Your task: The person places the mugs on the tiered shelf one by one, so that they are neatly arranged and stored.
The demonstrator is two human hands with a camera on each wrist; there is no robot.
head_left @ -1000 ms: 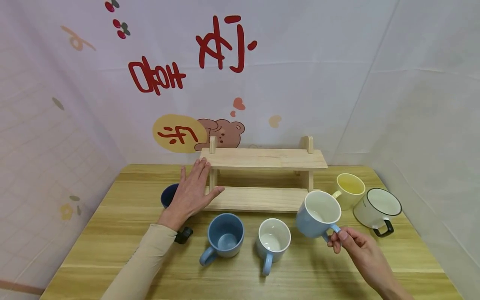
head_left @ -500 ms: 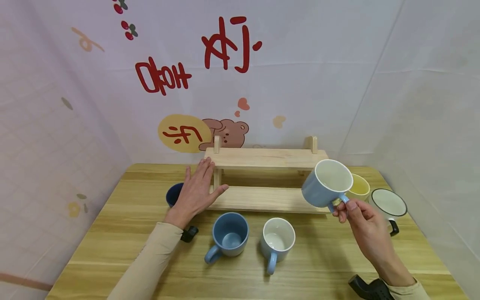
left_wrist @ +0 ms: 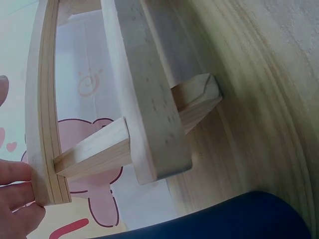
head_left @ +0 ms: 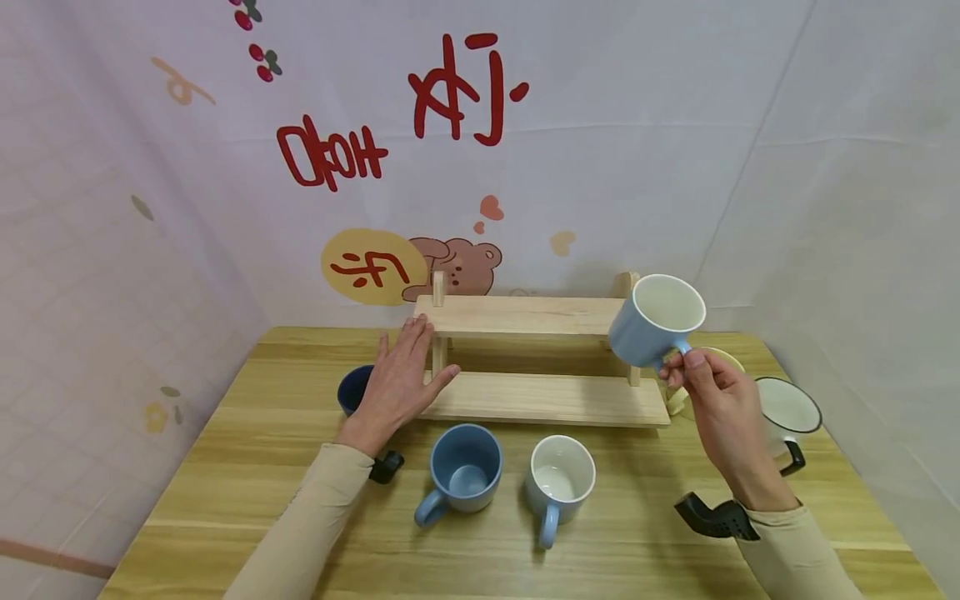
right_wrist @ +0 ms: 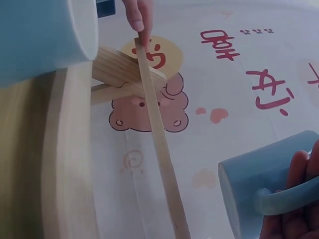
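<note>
My right hand (head_left: 723,417) pinches the handle of a light blue mug (head_left: 643,333) with a white inside. This mug is held upright but slightly tilted, in the air before the right end of a two-tier wooden shelf (head_left: 525,315). In the right wrist view, fingers and thumb close round the handle of the held mug (right_wrist: 249,174). My left hand (head_left: 397,383) rests its straight fingertips on the left end of the upper board, thumb spread out. Fingers (left_wrist: 17,189) touch that board's end in the left wrist view. Whether the mug touches the shelf is unclear.
In front of the shelf stand a blue mug (head_left: 465,471) and a pale blue mug (head_left: 561,479). A dark blue mug (head_left: 351,390) is partly behind the left hand. Right of the shelf are a yellow mug (head_left: 723,358), mostly hidden, and a white black-rimmed mug (head_left: 787,404).
My right hand has lifted the light blue mug up and away from me, from before the lower board to the upper board's height. The left hand stays on the shelf. The head view shifted slightly.
</note>
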